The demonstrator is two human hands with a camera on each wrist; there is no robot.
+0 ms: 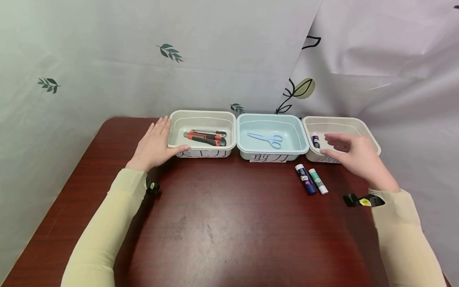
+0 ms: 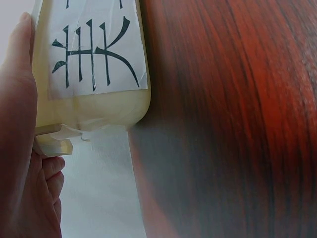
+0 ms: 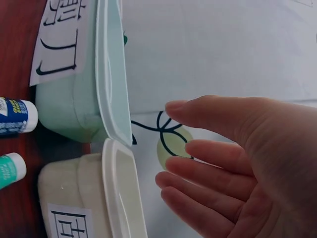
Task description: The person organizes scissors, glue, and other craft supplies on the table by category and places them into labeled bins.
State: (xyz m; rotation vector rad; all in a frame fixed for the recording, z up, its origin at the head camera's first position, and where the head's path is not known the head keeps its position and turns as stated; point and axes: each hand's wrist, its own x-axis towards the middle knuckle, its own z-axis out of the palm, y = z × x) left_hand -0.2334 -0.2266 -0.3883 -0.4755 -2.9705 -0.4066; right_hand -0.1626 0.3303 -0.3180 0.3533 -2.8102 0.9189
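My left hand (image 1: pixel 155 144) rests on the left end of a cream bin (image 1: pixel 173 137), its thumb along the front rim. In that bin lie several box cutters (image 1: pixel 206 138), red-and-black and grey. Over the right-hand cream bin (image 1: pixel 371 137) hovers my right hand (image 1: pixel 358 155), fingers relaxed and holding nothing. A glue stick (image 1: pixel 315 141) lies in this bin, left of my fingertips. Two more glue sticks lie on the table before the bins: a thicker dark-blue glue stick (image 1: pixel 306 179) and a thinner green-and-white glue stick (image 1: pixel 318 181).
Between the cream bins stands a light-blue bin (image 1: pixel 251 126) holding blue scissors (image 1: pixel 269 139). The three bins form a row at the back of the dark red wooden table (image 1: pixel 215 223). A pale patterned curtain (image 1: pixel 215 59) hangs behind. Paper labels (image 1: pixel 268 158) are on the bin fronts.
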